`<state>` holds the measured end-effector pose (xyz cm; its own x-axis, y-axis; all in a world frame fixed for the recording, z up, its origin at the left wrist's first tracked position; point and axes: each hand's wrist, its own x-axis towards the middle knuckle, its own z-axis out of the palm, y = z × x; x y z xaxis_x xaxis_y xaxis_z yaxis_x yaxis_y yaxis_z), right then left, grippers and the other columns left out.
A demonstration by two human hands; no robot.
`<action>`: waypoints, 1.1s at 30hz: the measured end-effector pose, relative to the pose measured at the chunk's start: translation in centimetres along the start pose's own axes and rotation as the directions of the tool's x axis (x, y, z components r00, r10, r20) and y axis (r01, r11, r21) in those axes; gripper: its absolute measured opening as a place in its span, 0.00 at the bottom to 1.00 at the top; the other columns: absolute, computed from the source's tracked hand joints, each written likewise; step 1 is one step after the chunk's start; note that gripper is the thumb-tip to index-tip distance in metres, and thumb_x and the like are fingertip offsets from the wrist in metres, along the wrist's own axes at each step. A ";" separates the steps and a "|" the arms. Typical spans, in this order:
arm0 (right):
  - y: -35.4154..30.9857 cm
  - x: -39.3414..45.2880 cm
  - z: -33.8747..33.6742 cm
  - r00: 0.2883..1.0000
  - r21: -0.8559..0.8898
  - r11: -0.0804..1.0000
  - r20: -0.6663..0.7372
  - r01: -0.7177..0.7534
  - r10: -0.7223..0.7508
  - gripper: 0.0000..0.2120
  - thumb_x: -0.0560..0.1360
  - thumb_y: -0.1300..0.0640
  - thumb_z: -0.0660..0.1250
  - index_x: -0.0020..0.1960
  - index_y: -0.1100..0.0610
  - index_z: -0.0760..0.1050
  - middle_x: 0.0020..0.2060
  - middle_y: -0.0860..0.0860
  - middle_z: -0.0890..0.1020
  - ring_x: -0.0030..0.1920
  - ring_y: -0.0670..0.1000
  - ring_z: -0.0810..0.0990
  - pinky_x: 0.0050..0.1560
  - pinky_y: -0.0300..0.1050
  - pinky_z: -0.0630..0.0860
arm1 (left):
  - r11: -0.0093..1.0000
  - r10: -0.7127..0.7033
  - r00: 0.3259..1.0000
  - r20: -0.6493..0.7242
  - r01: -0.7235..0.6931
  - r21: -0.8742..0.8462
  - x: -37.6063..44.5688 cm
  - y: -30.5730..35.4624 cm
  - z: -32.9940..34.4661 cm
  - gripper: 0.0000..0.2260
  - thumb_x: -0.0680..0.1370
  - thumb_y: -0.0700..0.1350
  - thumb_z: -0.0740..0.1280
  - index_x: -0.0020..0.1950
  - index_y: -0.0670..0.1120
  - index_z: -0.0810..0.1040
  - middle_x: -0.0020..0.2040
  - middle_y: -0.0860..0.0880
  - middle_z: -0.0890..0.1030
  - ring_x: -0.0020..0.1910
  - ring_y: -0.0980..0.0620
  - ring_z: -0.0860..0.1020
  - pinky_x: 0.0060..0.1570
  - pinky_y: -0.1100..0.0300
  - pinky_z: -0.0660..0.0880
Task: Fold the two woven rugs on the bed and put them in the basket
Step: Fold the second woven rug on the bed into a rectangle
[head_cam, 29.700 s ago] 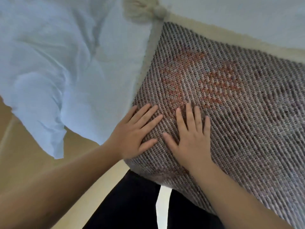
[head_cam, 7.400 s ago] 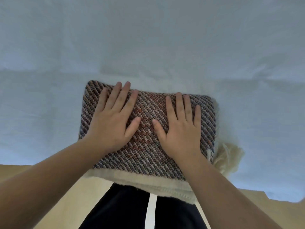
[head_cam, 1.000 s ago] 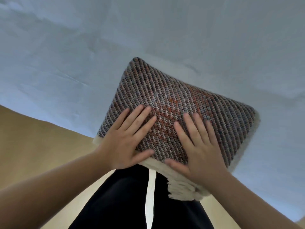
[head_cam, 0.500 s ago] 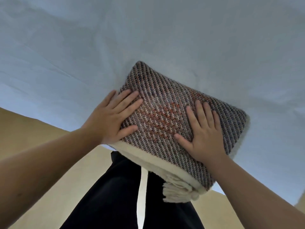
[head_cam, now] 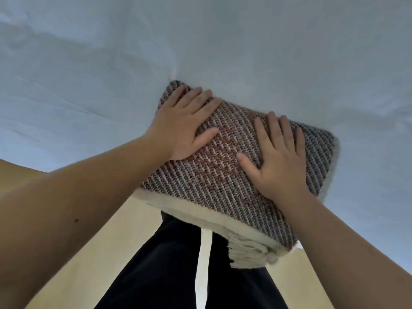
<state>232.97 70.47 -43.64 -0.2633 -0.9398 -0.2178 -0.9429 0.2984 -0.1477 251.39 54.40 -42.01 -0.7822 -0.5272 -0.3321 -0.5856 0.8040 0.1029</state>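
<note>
A folded woven rug [head_cam: 223, 175], grey-brown with an orange pattern and a cream fringe, lies at the near edge of the bed [head_cam: 200, 52] and juts out past it. My left hand [head_cam: 185, 123] lies flat on the rug's far left corner, fingers straight. My right hand [head_cam: 278, 157] presses flat on its right half, fingers spread. A second rug and the basket are out of view.
The pale blue bed sheet fills the upper part of the view, with light creases. Below the bed's edge is a tan floor [head_cam: 89, 253], and my legs in black trousers [head_cam: 169, 275] with a white stripe stand against the bed.
Both hands have slid farther up the folded rug, the left one reaching its far left corner. The rug has turned a little and sits slightly farther onto the bed.
</note>
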 end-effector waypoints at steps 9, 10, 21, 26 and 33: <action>0.0 0.4 -1.2 0.998 0.079 0.995 -0.027 -0.058 0.061 0.38 0.78 0.31 0.47 0.81 0.51 0.51 0.80 0.53 0.52 0.80 0.55 0.47 0.77 0.55 0.36 | 0.998 -0.052 0.995 -0.083 0.054 0.014 0.7 1.8 -0.9 0.31 0.82 0.64 0.44 0.81 0.49 0.57 0.80 0.44 0.60 0.79 0.43 0.57 0.77 0.41 0.47; -0.1 0.7 -0.9 0.999 0.074 0.997 -0.010 -0.036 0.037 0.36 0.79 0.31 0.47 0.81 0.50 0.51 0.80 0.53 0.52 0.80 0.55 0.47 0.77 0.54 0.36 | 1.000 0.004 0.998 -0.063 -0.003 0.006 1.1 2.3 -0.5 0.30 0.82 0.63 0.45 0.81 0.49 0.55 0.80 0.44 0.58 0.79 0.44 0.55 0.77 0.42 0.47; 3.5 -4.9 -2.2 0.735 0.691 0.465 0.143 -0.554 0.663 0.46 0.70 0.36 0.72 0.79 0.50 0.54 0.74 0.47 0.66 0.72 0.48 0.66 0.71 0.47 0.64 | 0.354 -0.720 0.672 0.171 0.568 -0.743 -3.7 0.7 0.0 0.43 0.70 0.69 0.70 0.77 0.51 0.59 0.71 0.49 0.72 0.69 0.47 0.72 0.70 0.44 0.66; 2.5 -8.5 -1.9 0.593 0.751 0.036 0.491 -0.660 0.639 0.25 0.64 0.39 0.78 0.56 0.47 0.75 0.49 0.41 0.81 0.49 0.45 0.81 0.52 0.47 0.78 | -0.273 -0.429 0.596 0.679 0.631 -0.726 -6.8 -1.2 -0.9 0.49 0.44 0.68 0.81 0.58 0.43 0.78 0.49 0.47 0.87 0.46 0.46 0.86 0.49 0.51 0.79; 3.3 -8.6 -2.5 0.672 0.785 -0.006 0.535 -0.620 0.513 0.14 0.67 0.49 0.78 0.50 0.48 0.80 0.42 0.42 0.86 0.42 0.42 0.85 0.45 0.43 0.79 | -0.285 -0.446 0.651 0.614 0.547 -0.787 -8.4 -1.2 -0.3 0.48 0.42 0.68 0.82 0.55 0.43 0.80 0.47 0.47 0.87 0.45 0.47 0.86 0.42 0.55 0.80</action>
<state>231.58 79.08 -39.82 -0.5515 -0.3894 -0.7377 0.3288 0.7113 -0.6212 258.64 57.79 -39.02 -0.1170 -0.5330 -0.8380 -0.4281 -0.7343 0.5269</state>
